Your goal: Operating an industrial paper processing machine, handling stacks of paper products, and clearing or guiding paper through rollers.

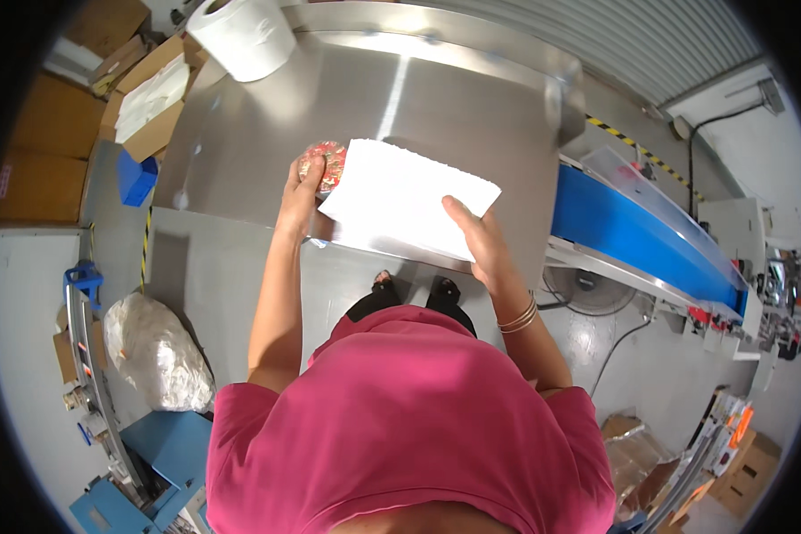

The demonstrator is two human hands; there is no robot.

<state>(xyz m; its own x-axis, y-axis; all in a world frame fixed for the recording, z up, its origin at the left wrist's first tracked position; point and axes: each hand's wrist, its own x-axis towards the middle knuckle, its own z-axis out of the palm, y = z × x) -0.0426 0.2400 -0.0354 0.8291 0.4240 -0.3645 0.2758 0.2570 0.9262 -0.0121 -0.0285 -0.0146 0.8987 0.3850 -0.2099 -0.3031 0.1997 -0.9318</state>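
Observation:
In my left hand (pixel 301 198) is a round, red-and-gold patterned packet (pixel 327 164) with a shiny, clear-looking wrap; my fingers close round its left side. My right hand (pixel 478 233) grips the right end of a white paper sheet (pixel 405 191), thumb on top and the other fingers hidden beneath. The sheet has a ragged far edge, and its left end meets the packet. Both hands are over the near part of a steel table (pixel 472 98).
A white paper roll (pixel 242 37) stands at the table's far left corner, beside an open cardboard box (pixel 151 93). To the right runs a blue conveyor belt (pixel 632 230), with a floor fan (pixel 587 287) below it. A filled clear plastic bag (pixel 158 351) lies on the left.

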